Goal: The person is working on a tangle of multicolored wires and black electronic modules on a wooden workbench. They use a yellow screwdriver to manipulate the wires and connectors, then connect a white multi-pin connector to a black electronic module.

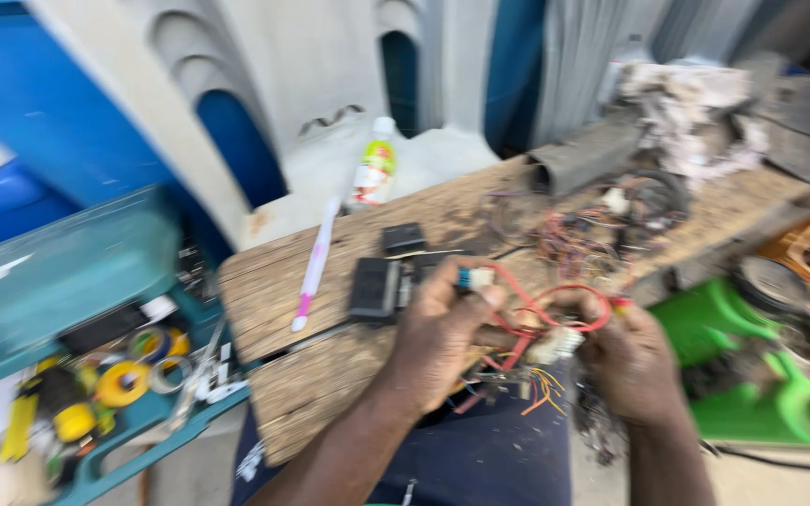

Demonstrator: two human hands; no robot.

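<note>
Head view: left hand (pixel 438 337) pinches a blue-white plug (pixel 473 277); right hand (pixel 632 361) grips red wires (pixel 555 314) and a white connector (pixel 555 345) over the lap. Beyond, black boxes (pixel 377 286) lie on the board (pixel 274 290), near a bottle (pixel 374 173).

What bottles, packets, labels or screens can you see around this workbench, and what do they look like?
Bottle: stands at the far edge of the wooden bench, leaning a little; white cap, label in green, yellow and red.
Toolbox: teal, open, left of the bench; a pale sticker on its lid, tape rolls inside.
No screens or signs show. The picture is blurred, so smaller labels cannot be told.
</note>
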